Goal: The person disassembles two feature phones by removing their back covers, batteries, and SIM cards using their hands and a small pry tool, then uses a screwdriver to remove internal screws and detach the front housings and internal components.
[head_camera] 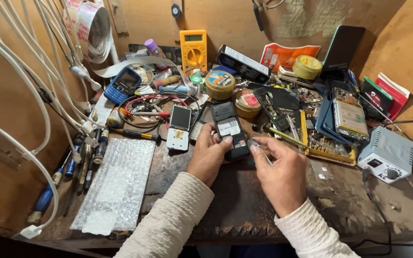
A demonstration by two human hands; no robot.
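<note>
Head view, looking down: a small black mobile phone [229, 130] lies back-up on the dark, scarred worktop [235, 200], its rear cover off so that the open battery bay shows with a white label in the middle and small metal parts at the lower end. The left hand [210, 155] grasps the phone along its left edge, thumb laid over the lower part of the open back. The right hand [278, 169] sits just beside the phone's right lower corner, finger and thumb pinched on a thin metal tool [263, 154] whose tip is at that corner; whether the tip touches the phone cannot be told. Both arms wear cream ribbed sleeves.

Around the phone: a white phone with a dark screen [179, 126] lies just to its left, a blue keypad phone [123, 85] farther back left, a yellow multimeter [193, 48] leans against the back wall, round solder-paste tins [220, 84] stand behind, a sheet of bubble wrap [118, 184] lies at the left, and a grey soldering station [387, 154] stands at the right.
</note>
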